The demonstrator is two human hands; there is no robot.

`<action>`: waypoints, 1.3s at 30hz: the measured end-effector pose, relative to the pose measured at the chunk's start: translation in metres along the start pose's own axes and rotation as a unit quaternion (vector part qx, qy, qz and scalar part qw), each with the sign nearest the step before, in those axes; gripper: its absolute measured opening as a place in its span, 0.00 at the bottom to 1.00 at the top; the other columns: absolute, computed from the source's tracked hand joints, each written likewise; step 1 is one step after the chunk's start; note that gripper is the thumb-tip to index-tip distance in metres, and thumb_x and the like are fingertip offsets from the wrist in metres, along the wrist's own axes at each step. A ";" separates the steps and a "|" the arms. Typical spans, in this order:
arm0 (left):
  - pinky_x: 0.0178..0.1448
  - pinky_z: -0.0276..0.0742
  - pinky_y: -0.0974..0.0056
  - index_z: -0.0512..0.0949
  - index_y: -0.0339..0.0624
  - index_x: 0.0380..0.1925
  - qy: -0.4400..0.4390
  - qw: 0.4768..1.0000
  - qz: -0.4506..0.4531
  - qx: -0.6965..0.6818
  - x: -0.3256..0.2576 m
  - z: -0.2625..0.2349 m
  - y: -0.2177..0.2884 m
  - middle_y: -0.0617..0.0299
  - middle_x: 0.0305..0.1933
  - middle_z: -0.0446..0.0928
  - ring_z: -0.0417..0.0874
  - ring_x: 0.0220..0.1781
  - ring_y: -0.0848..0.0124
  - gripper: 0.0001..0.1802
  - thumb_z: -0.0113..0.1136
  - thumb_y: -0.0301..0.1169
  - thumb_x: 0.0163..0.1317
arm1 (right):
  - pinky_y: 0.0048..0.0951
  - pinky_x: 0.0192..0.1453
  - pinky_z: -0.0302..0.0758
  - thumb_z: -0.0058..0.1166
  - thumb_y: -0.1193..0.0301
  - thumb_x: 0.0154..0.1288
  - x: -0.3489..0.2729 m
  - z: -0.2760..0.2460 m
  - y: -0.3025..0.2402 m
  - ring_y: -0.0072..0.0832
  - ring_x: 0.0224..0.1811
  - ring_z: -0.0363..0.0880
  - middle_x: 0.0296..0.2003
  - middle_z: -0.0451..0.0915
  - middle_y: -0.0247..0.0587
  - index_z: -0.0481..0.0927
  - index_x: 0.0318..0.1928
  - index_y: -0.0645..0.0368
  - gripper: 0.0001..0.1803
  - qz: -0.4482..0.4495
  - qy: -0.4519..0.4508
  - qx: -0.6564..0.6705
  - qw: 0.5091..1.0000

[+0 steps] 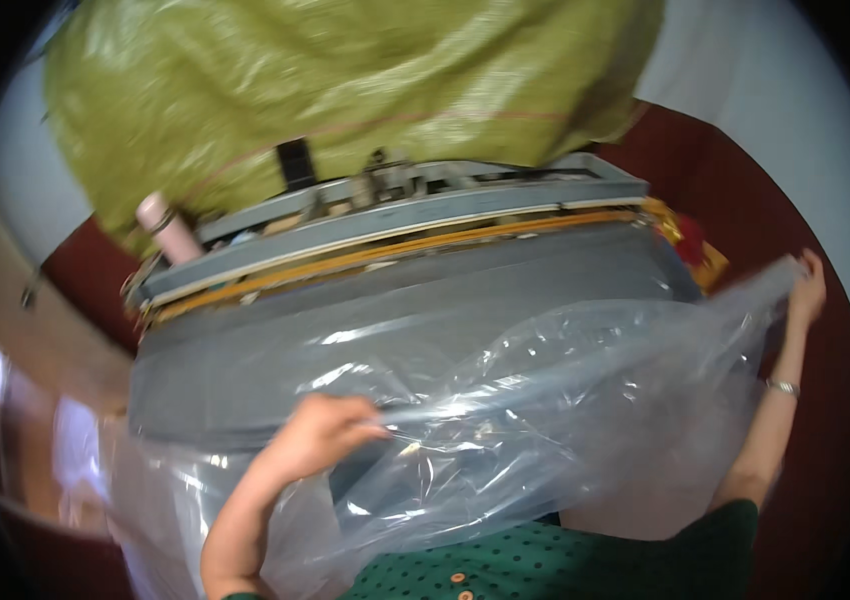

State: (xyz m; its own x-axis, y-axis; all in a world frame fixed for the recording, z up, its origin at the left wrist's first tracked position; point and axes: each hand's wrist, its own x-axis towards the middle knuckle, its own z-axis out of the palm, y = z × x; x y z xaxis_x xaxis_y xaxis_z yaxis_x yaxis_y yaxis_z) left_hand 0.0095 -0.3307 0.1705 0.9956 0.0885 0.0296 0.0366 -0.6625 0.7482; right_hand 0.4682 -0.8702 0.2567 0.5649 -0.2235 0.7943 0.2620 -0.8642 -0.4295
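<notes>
Plastic of the clear bag stretches, long axis from eight to two o'clock, over the grey machine bed, left hand pinching its near edge, right hand seemingly gripping the far corner.

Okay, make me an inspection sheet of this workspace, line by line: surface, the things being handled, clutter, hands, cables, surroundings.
Surface: grey machine table, partly draped with plastic.
Things handled: large clear plastic bag, stretched between both hands over the table.
Clutter: pink cylinder at the sealing bar's left end; red and yellow item at its right end.
Hands: left hand pinches the bag's edge; right hand grips its far corner, arm outstretched, wrist wearing a bracelet.
Cables: nothing seen.
Surroundings: sealing bar; bulky green woven sack behind it; dark red floor.
</notes>
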 end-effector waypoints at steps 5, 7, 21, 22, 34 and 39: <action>0.25 0.62 0.73 0.73 0.42 0.28 0.401 0.814 -0.154 -0.391 0.006 -0.032 -0.035 0.69 0.24 0.72 0.69 0.21 0.79 0.04 0.49 0.25 0.59 | 0.32 0.46 0.73 0.51 0.79 0.52 -0.060 0.009 -0.147 0.33 0.44 0.78 0.40 0.79 0.40 0.74 0.46 0.51 0.19 -0.121 -0.091 0.116 0.982; 0.22 0.59 0.74 0.73 0.44 0.29 0.408 0.806 -0.127 -0.410 0.001 -0.050 -0.091 0.71 0.21 0.69 0.64 0.18 0.81 0.03 0.50 0.27 0.60 | 0.35 0.43 0.73 0.56 0.76 0.48 -0.075 0.042 -0.142 0.36 0.39 0.78 0.33 0.79 0.43 0.75 0.39 0.57 0.15 -0.191 -0.281 0.154 0.928; 0.25 0.53 0.74 0.70 0.40 0.22 0.487 0.850 -0.198 -0.015 -0.044 -0.064 -0.245 0.74 0.19 0.60 0.57 0.22 0.82 0.06 0.51 0.26 0.57 | 0.21 0.34 0.69 0.65 0.72 0.45 -0.098 0.172 -0.029 0.18 0.28 0.72 0.28 0.76 0.32 0.75 0.38 0.63 0.19 0.075 -0.626 0.230 0.742; 0.25 0.53 0.74 0.70 0.40 0.24 0.505 0.841 -0.189 -0.047 -0.045 -0.066 -0.241 0.75 0.19 0.60 0.57 0.22 0.83 0.05 0.50 0.26 0.58 | 0.17 0.32 0.67 0.64 0.74 0.47 -0.094 0.172 -0.021 0.14 0.26 0.71 0.25 0.75 0.30 0.75 0.38 0.62 0.16 0.044 -0.604 0.210 0.768; 0.37 0.63 0.76 0.73 0.40 0.39 0.629 0.729 -0.124 -0.241 -0.090 -0.082 -0.291 0.70 0.33 0.70 0.68 0.33 0.81 0.09 0.49 0.31 0.63 | 0.24 0.46 0.69 0.58 0.68 0.54 -0.118 0.164 -0.072 0.26 0.46 0.74 0.47 0.73 0.46 0.60 0.60 0.62 0.34 0.163 -0.468 0.425 0.757; 0.46 0.68 0.73 0.73 0.36 0.44 0.625 0.743 -0.132 -0.199 -0.096 -0.093 -0.327 0.64 0.41 0.74 0.73 0.42 0.76 0.14 0.49 0.32 0.62 | 0.28 0.51 0.71 0.54 0.72 0.56 -0.130 0.158 -0.043 0.30 0.49 0.74 0.51 0.71 0.51 0.60 0.60 0.64 0.31 0.134 -0.475 0.450 0.744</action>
State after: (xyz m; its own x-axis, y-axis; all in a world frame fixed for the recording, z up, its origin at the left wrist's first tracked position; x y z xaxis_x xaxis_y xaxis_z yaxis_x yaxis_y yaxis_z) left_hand -0.1062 -0.0538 -0.0156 0.0921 0.9631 0.2529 -0.0595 -0.2482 0.9669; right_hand 0.5070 -0.7324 0.1044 0.8773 0.4561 0.1490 0.2165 -0.0993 -0.9712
